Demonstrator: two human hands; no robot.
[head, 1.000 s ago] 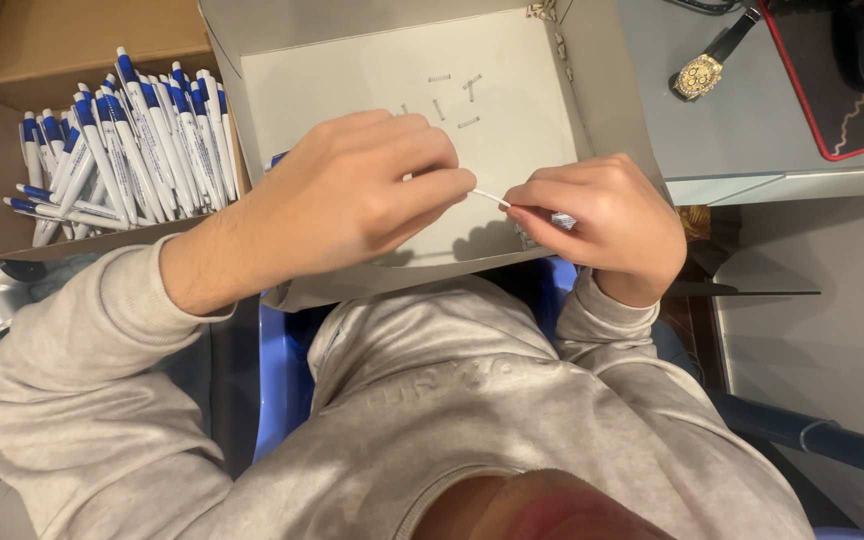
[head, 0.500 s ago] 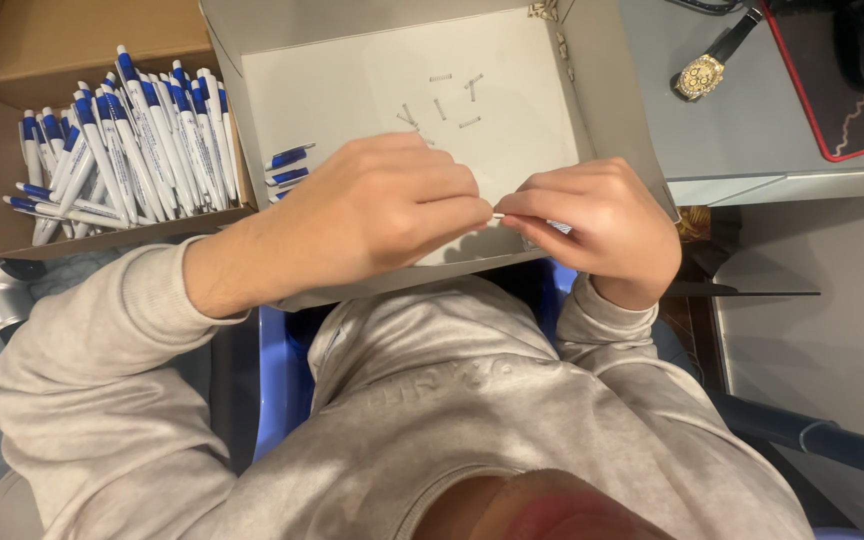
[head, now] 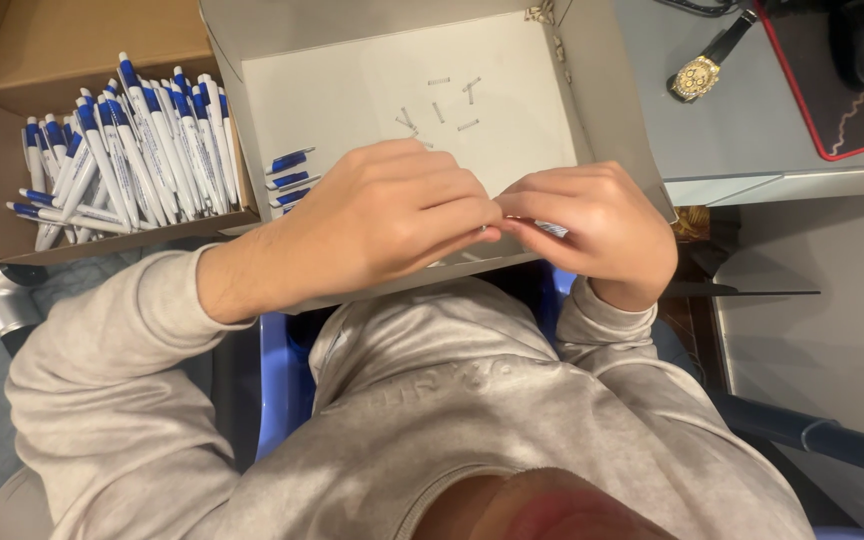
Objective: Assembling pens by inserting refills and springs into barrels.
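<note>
Since the earlier frames both hands have closed together: the left hand [head: 392, 225] and right hand [head: 597, 225] now meet fingertip to fingertip, pinched on a white-and-blue plastic pen [head: 550, 229] over the shallow grey cardboard tray [head: 607, 120]. Small metal springs [head: 439, 108] remain loose there; many finished pens fill the brown cardboard box [head: 2, 200].

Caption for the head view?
Both hands, left hand and right hand, pinch a pen over a grey box.
</note>
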